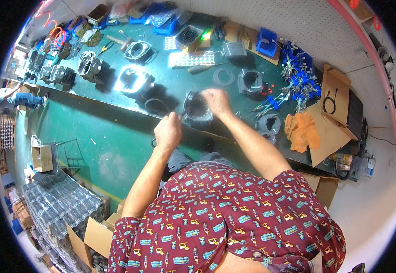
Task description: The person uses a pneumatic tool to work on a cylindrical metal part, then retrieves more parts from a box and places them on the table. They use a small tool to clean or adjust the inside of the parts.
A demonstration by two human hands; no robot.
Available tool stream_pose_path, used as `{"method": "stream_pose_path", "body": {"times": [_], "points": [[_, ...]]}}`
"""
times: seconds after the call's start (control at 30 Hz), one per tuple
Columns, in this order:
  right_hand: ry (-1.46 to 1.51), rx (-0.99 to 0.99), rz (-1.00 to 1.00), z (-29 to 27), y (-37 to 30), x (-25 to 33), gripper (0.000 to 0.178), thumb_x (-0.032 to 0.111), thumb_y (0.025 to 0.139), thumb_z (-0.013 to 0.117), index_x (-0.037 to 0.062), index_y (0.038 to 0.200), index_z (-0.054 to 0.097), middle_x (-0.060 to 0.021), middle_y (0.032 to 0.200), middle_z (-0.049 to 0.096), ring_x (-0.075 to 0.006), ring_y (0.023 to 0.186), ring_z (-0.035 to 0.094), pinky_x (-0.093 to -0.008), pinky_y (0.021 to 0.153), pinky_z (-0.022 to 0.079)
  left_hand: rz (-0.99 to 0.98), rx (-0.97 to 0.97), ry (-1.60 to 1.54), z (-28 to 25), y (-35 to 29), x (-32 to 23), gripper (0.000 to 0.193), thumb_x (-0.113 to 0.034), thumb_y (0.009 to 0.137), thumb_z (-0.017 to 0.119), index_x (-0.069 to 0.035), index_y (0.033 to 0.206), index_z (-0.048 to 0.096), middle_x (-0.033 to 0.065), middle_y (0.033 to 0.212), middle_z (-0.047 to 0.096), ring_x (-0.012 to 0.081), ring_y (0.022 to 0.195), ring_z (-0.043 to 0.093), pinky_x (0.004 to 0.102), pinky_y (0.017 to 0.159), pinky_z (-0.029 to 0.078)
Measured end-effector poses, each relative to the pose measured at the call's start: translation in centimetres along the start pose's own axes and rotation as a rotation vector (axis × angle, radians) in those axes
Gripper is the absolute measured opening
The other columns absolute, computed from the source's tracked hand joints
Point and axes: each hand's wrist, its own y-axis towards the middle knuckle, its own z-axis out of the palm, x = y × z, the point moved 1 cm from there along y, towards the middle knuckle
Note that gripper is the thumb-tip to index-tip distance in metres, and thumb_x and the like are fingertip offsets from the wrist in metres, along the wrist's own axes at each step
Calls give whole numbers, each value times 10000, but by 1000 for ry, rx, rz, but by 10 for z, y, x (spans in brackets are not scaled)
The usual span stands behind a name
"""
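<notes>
A grey metal housing (199, 119) with a dark open top stands at the near edge of the green workbench, between my hands. My left hand (168, 131) is closed around a black cable (156, 101), just left of the housing. The cable loops out over the bench edge, and a short bit shows below the fist. My right hand (217, 102) reaches over the housing's right rim with its fingers pinched together. Whatever those fingertips hold is too small to make out.
More metal housings (134, 81) line the bench to the left. On the right lie blue-tipped wire bundles (298, 79), orange gloves (302, 132) and an open cardboard box (336, 93). Blue bins (267, 42) stand at the back. Another person (22, 98) is at the far left.
</notes>
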Motion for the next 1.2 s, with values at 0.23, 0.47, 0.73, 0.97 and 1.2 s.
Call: {"method": "stream_pose_path", "body": {"times": [0.23,0.47,0.73,0.97,1.2], "points": [[-28,14,29,-5,-2,17,254,242,931,636,18,961,752,-223,909,713,-402,860,707,-448,743,543,-8,72,-41,9,-26,-20,216,-278,988,607,-81,906,572,202,784,661,420,757,667,541,674,520],[23,27,1,-7,-3,11,254,238,925,641,9,940,751,-228,882,707,-412,846,700,-452,737,538,63,8,62,-5,8,6,213,-288,972,624,-96,891,576,171,761,652,401,726,660,523,653,523],[-3,23,-14,-7,-4,16,243,239,923,644,21,932,752,-226,883,706,-412,848,700,-453,739,538,35,136,-13,-3,-2,9,256,-303,973,616,-60,900,579,201,794,660,427,792,666,550,701,517],[-15,22,22,-4,-4,17,257,256,924,643,24,917,751,-230,878,700,-430,845,687,-477,726,533,77,118,48,-10,6,5,247,-309,986,588,-69,929,599,210,804,680,432,773,675,545,699,530],[8,-20,-21,-1,-2,12,260,256,929,635,20,916,743,-231,875,693,-433,846,683,-485,728,528,-17,84,-88,13,-36,-23,230,-295,984,632,-78,920,589,208,769,653,437,769,655,553,673,500]]}}
